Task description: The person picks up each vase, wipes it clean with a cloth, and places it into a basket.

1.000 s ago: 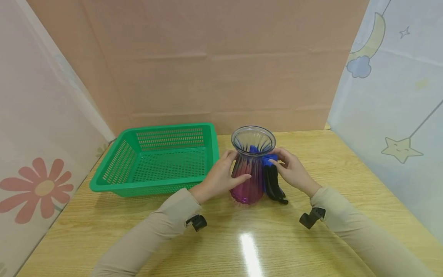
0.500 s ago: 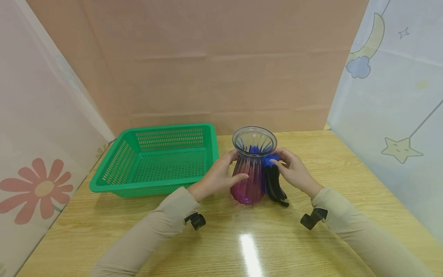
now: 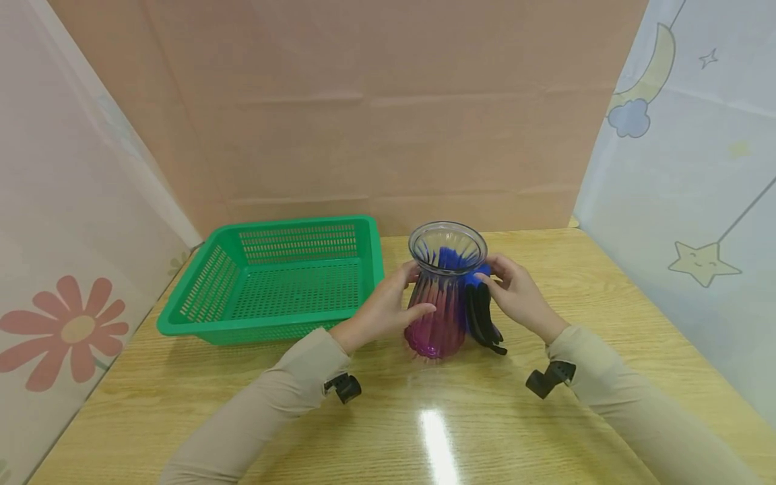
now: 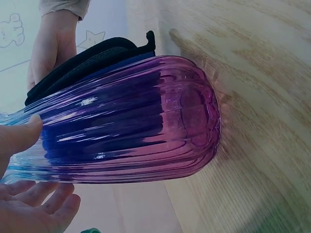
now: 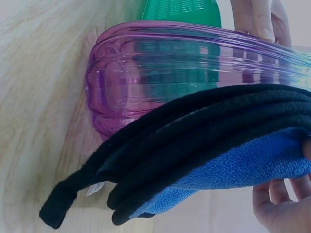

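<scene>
A ribbed glass vase (image 3: 435, 316), clear to blue at the top and fading to pink-purple at the base, stands upright at the table's middle. My left hand (image 3: 384, 303) holds it from the left, thumb across the near side and fingers round the far side. In my right hand (image 3: 515, 293) is a folded blue terry cloth (image 5: 252, 160) with black edging, pinched near its top. The cloth hangs down along the vase's right side, its black loop (image 5: 60, 204) lowest. Blue also shows through the glass below the rim.
A green plastic basket (image 3: 273, 323) with slotted walls stands to the left of the vase. Under everything is a wood-grain table (image 3: 485, 431). A peach backdrop (image 3: 388, 121) closes off the rear, and patterned sheets rise on both sides.
The vase has shifted slightly right. My right hand and the cloth have moved slightly right too, and more blue shows through the glass. The left hand keeps its hold.
</scene>
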Tool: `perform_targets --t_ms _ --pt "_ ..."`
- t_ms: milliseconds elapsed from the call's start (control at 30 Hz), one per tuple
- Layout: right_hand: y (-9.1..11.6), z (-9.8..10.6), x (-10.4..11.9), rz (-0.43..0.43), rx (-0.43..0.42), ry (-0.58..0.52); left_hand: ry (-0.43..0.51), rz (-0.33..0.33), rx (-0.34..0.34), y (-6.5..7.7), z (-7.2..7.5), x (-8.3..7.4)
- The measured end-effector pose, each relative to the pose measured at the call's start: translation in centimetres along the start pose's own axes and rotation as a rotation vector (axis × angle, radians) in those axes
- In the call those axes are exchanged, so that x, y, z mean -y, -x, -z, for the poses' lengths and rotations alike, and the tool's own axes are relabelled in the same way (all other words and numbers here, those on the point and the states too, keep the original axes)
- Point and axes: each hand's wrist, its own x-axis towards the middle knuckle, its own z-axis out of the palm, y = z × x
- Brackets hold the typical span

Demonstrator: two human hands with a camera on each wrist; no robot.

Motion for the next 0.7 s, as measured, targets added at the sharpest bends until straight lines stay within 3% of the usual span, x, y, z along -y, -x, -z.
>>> perform_targets --t_ms 300,700 --pt "-0.3 0.2 0.9 0.027 -0.029 -0.005 0.037 0.006 0.001 0.1 0.0 -0.1" --pt "-0.6 0.5 1.5 0.076 -0.022 -0.136 0.039 0.028 -0.025 0.3 -0.1 -0.1"
